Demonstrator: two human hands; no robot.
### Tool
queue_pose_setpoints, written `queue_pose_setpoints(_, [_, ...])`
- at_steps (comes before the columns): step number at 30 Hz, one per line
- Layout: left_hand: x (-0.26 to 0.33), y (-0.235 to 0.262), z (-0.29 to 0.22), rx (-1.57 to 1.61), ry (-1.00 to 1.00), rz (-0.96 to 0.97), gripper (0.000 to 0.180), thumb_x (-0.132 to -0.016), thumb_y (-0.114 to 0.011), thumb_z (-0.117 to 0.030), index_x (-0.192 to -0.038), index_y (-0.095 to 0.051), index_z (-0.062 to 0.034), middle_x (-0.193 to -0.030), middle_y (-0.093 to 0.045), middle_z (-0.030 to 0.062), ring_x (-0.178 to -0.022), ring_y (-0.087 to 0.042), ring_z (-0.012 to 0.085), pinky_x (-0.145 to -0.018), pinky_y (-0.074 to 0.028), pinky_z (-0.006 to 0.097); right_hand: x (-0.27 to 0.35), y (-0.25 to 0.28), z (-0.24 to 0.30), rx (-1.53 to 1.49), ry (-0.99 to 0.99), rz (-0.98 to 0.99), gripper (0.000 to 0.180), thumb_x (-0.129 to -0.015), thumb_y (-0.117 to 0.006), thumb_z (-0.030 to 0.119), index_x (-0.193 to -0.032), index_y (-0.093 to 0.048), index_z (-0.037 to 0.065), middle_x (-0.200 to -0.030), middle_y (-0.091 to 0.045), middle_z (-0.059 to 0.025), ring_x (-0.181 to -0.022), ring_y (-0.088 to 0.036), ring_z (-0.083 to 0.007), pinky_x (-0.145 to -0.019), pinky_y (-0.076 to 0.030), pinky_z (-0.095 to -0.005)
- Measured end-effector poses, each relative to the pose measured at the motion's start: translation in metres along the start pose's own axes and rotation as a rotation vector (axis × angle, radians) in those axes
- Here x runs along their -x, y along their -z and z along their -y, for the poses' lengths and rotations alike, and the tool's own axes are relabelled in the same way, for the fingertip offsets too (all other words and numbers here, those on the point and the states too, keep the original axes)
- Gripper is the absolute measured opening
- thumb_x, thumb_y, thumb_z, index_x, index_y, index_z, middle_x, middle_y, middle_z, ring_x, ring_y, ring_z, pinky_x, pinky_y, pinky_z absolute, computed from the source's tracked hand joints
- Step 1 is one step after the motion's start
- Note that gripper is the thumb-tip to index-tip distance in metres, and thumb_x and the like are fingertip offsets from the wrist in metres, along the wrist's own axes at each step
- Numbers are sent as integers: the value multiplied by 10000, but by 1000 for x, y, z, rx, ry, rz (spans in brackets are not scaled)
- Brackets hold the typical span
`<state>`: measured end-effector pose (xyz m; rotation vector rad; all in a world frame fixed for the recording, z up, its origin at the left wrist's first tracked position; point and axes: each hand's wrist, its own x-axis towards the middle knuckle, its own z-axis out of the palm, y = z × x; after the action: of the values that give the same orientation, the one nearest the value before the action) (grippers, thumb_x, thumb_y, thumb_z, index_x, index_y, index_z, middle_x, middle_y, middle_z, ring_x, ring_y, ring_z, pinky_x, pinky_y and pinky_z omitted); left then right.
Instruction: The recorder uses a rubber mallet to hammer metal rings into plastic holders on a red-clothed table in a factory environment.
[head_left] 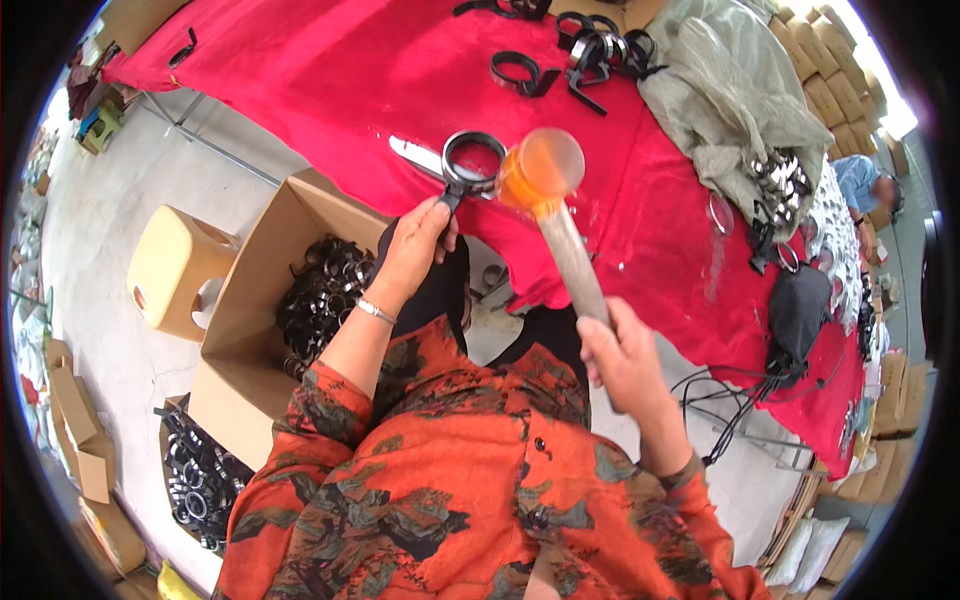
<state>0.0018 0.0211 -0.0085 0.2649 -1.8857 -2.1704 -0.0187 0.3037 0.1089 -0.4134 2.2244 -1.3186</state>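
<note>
My left hand (418, 245) is closed around the short black handle of a black ring tool (468, 187). Its round end, with a shiny metal inner band, lies at the edge of the red cloth. Gripped in my right hand (630, 355) is a mallet (572, 260) with a pale handle and a translucent orange head. The mallet head is raised just right of the ring, and I cannot tell whether they touch. Beside the ring, a shiny flat metal strip (415, 155) rests on the red cloth.
Red cloth (330, 90) covers the table. More black ring tools (515, 72) lie at its far side, near a grey sack (725, 85) of metal rings. Left of me stand a cardboard box (260, 250) of dark rings and a cream stool (175, 270). Another person (858, 185) is at far right.
</note>
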Motion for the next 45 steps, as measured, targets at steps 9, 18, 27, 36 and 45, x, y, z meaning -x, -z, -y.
queue_pose_setpoints(9, [10, -5, -5, -12, -8, -64, 363, -990, -435, -392, -841, -539, -78, -694, -515, -16, -614, -500, 74, -522, -395, 201, -7, -18, 64, 243, 536, -54, 261, -915, -582, 212, -1032, -502, -8, -693, -576, -193, -586, -597, -348, -546, -457, -385])
queue_pose_setpoints(18, [13, -1, -5, -5, -10, -61, 328, -985, -471, -336, -804, -529, -68, -666, -494, -21, -601, -468, 57, -504, -360, 206, -49, -20, 98, 255, 385, 57, 308, -922, -592, 279, -1005, -532, -11, -716, -582, -200, -610, -586, -343, -551, -443, -389])
queue_pose_setpoints(27, [14, 0, -3, -70, 7, -9, 365, -986, -451, -396, -830, -550, -81, -674, -525, -20, -588, -475, 56, -510, -373, 194, -90, 1, 74, 35, -151, 111, 343, -953, -504, 379, -911, -491, 39, -656, -502, -40, -485, -493, -130, -428, -440, -288])
queue_pose_setpoints(36, [14, 0, -7, -87, -44, -24, 399, -984, -441, -423, -822, -550, -74, -675, -527, -11, -589, -484, 64, -500, -371, 195, -65, 2, 61, 122, -10, 88, 380, -955, -496, 396, -930, -478, 18, -633, -512, -34, -467, -489, -104, -415, -419, -262])
queue_pose_setpoints(45, [18, 4, -3, -81, -18, -25, 403, -990, -420, -426, -849, -545, -70, -678, -529, 1, -584, -482, 69, -507, -374, 199, -47, 18, 62, -130, 13, 104, 362, -960, -466, 413, -965, -510, 53, -635, -485, -16, -448, -463, -96, -384, -387, -237])
